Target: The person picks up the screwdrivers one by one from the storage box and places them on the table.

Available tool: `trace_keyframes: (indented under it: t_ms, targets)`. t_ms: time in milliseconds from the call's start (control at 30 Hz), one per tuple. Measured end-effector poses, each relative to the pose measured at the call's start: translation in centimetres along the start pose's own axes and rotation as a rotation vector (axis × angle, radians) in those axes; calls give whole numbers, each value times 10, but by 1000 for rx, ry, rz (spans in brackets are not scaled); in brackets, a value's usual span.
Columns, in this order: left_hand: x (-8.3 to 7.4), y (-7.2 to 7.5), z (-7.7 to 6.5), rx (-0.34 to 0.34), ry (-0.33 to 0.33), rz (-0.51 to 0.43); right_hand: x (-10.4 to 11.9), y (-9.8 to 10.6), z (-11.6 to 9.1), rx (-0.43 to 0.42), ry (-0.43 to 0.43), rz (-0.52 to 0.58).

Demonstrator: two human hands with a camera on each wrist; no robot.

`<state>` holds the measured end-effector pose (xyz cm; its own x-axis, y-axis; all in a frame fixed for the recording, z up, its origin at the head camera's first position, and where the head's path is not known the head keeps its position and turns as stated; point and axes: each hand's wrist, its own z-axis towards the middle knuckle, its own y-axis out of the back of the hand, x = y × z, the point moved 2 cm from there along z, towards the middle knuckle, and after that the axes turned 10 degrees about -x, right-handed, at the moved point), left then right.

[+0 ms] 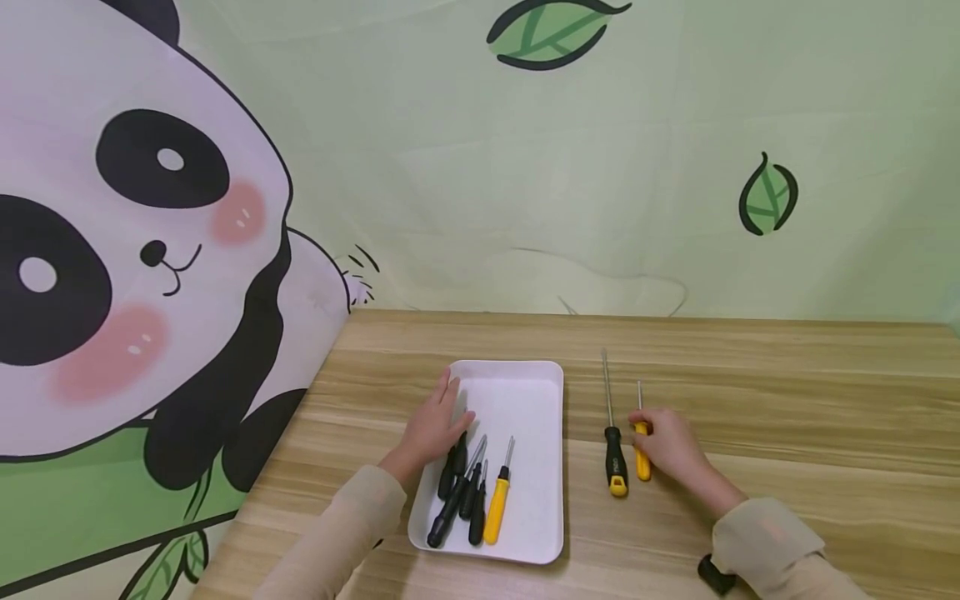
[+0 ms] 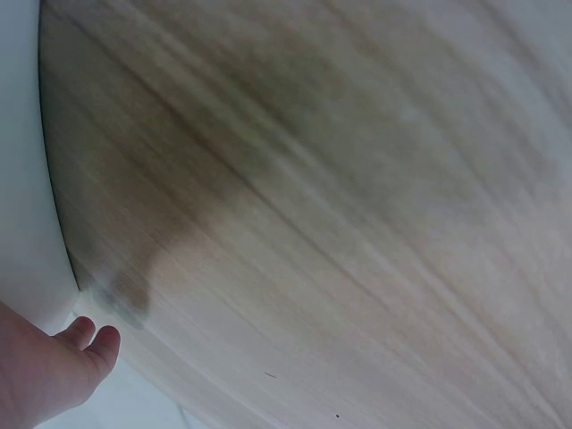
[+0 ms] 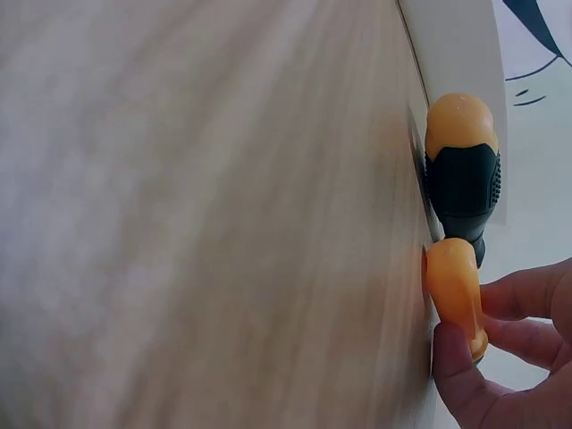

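Note:
My right hand pinches the handle of a small yellow screwdriver, its shaft pointing to the back of the table. In the right wrist view, thumb and fingers are around that yellow handle, close to the tabletop. Just left of it lies a longer black-and-yellow screwdriver. My left hand is at the left rim of a white tray, fingers fairly straight and thumb over the inside. Inside the tray are several black-handled screwdrivers, partly hidden by the left hand, and a yellow-handled one.
The wooden table runs back to a wall cloth printed with a panda and leaves. A small black object is by the right sleeve, near the front.

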<state>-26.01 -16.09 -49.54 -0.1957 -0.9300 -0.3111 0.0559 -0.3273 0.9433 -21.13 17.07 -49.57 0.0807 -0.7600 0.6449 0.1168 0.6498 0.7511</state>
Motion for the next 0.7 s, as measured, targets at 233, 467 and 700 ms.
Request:
trace_keyframes:
  t_ms: [233, 467, 700]
  targets:
    - [0, 1, 0, 0, -6, 0, 1, 0, -1, -17, 19, -15]
    - [-1, 2, 0, -3, -12, -5, 4, 3, -3, -26, 28, -37]
    - [0, 1, 0, -5, -3, -9, 7, 4, -6, -5, -23, -56]
